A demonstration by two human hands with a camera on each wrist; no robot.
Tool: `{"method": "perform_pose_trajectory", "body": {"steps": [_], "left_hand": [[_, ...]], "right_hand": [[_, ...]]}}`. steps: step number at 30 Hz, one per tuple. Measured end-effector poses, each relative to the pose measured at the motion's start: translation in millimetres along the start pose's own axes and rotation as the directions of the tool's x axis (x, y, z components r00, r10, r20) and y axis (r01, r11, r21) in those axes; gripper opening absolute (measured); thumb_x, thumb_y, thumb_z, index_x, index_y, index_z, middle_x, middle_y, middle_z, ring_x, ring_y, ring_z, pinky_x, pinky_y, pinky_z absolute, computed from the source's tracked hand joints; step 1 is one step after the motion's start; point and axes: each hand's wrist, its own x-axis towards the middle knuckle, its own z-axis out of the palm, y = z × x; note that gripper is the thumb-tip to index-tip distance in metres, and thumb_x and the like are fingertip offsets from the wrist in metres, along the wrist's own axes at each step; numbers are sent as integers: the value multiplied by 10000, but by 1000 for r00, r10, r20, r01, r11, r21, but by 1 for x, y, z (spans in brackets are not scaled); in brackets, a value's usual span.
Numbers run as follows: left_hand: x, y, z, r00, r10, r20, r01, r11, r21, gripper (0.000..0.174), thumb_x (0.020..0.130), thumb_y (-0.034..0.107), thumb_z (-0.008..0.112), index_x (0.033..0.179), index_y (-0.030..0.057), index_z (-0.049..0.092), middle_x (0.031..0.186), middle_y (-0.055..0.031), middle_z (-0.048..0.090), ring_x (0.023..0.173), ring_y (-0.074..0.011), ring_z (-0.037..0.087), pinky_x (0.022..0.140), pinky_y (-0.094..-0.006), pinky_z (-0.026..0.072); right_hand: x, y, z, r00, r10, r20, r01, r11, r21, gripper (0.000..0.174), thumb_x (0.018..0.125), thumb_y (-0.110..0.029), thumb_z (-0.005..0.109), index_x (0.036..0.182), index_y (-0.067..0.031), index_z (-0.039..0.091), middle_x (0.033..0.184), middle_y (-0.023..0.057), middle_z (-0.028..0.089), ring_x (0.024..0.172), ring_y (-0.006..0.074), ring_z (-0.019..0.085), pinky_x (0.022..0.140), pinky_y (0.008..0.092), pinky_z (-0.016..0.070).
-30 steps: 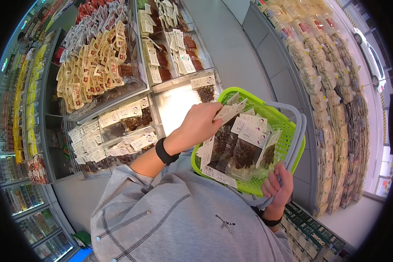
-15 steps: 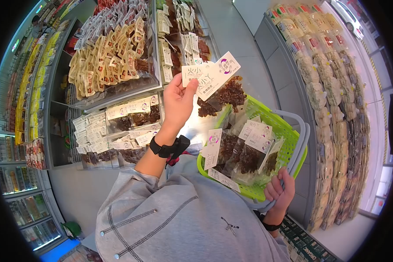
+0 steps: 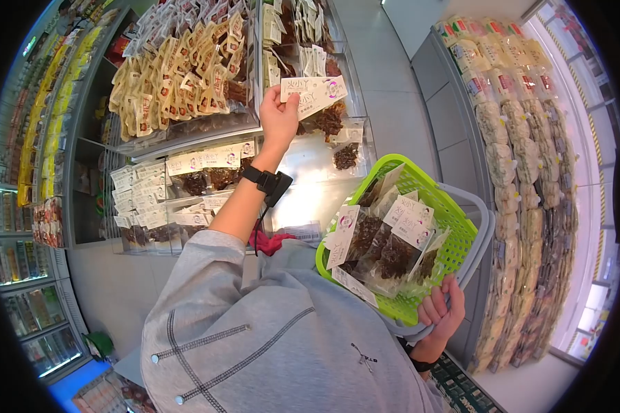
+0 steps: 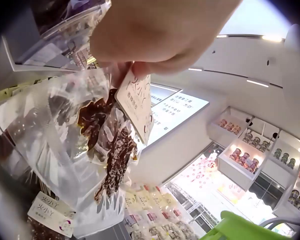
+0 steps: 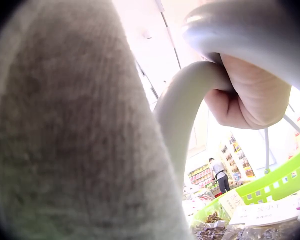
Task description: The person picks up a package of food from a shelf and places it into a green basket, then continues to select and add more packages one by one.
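Observation:
In the head view my left hand (image 3: 278, 122) pinches the white header cards (image 3: 315, 93) of clear bags, whose dark dried food (image 3: 329, 120) hangs below, over the display case. The left wrist view shows the clear bag (image 4: 55, 135) hanging beneath the left hand (image 4: 160, 35). My right hand (image 3: 443, 311) is curled round the grey handle (image 3: 488, 237) of a green basket (image 3: 467, 242); the right wrist view shows those fingers (image 5: 250, 92) wrapped on it. Several similar bags (image 3: 391, 255) with white cards lie in the basket.
Beige snack packets (image 3: 179, 79) fill a bin at the upper left. More carded bags (image 3: 145, 196) stand in the case at the left, and one bag (image 3: 346, 155) lies at its right side. A shelf of pale packets (image 3: 517, 206) runs along the right. A person (image 5: 220, 175) stands far behind the basket.
My left hand has gone from the basket's edge up and left over the case, lifting out carded bags. The right hand keeps its grip on the handle.

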Motion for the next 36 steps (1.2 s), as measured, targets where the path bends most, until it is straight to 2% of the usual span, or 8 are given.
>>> {"method": "perform_pose_trajectory", "body": {"steps": [6, 11, 13, 22, 25, 29, 32, 36], "left_hand": [[9, -128, 33, 991, -115, 70, 86, 943, 320, 235, 837, 30, 623, 1046, -22, 528, 968, -147, 666, 893, -245, 654, 788, -323, 491], [-7, -211, 61, 952, -302, 44, 273, 906, 322, 215, 836, 22, 599, 1037, -9, 531, 981, -157, 649, 929, -258, 628, 827, -338, 472], [-12, -214, 70, 908, -418, 13, 406, 890, 206, 200, 842, 24, 592, 1031, 2, 533, 989, -151, 634, 931, -246, 609, 839, -333, 461], [8, -134, 61, 996, -51, 70, 36, 980, 197, 177, 871, 45, 587, 1029, 6, 515, 987, -121, 622, 903, -202, 589, 791, -320, 459], [17, -116, 52, 994, -106, -22, 108, 991, 74, 195, 888, 40, 574, 1063, 4, 495, 1002, -116, 620, 878, -172, 589, 771, -303, 464], [7, -103, 53, 910, -413, -25, 407, 903, -136, 214, 897, 21, 560, 1090, 4, 469, 1018, -86, 614, 827, -146, 586, 712, -271, 462], [-4, -139, 56, 822, -563, 86, 569, 812, -125, 255, 879, 21, 578, 1107, 8, 465, 1019, -88, 610, 819, -157, 585, 688, -300, 469], [-16, -194, 49, 691, -672, 267, 509, 714, 480, 321, 798, 29, 626, 1111, -35, 596, 1016, -134, 646, 869, -212, 605, 722, -349, 483]], "right_hand": [[1, 2, -3, 1000, -8, 13, 8, 1000, 16, 205, 1000, -240, 399, 864, -90, 426, 489, -52, 288, 340, 49, 219, 302, 219, 223], [2, 1, -5, 1000, -7, 20, 7, 1000, 10, 214, 1005, -246, 386, 869, -85, 420, 489, -51, 282, 340, 52, 218, 303, 226, 231], [2, 1, -6, 1000, -10, 22, 10, 1000, 11, 216, 1005, -248, 387, 868, -83, 417, 489, -50, 281, 341, 53, 219, 304, 227, 233], [2, 1, -6, 999, -4, 32, 3, 1000, 21, 220, 1004, -252, 388, 864, -84, 410, 487, -50, 281, 343, 58, 226, 306, 229, 243], [2, 1, -6, 999, 5, 38, -6, 1000, 24, 218, 1005, -255, 385, 869, -86, 411, 488, -51, 281, 344, 59, 226, 309, 230, 244], [1, 0, -6, 998, 27, 50, -29, 998, 48, 215, 1008, -257, 377, 877, -90, 413, 492, -50, 282, 349, 60, 226, 317, 230, 246], [1, 0, -5, 998, 30, 56, -33, 998, 51, 215, 1010, -257, 370, 882, -92, 417, 497, -49, 283, 353, 60, 224, 322, 231, 247], [1, -1, -9, 997, 28, 72, -32, 998, 48, 214, 1010, -254, 371, 890, -88, 431, 498, -49, 282, 354, 60, 219, 322, 232, 242]]}}
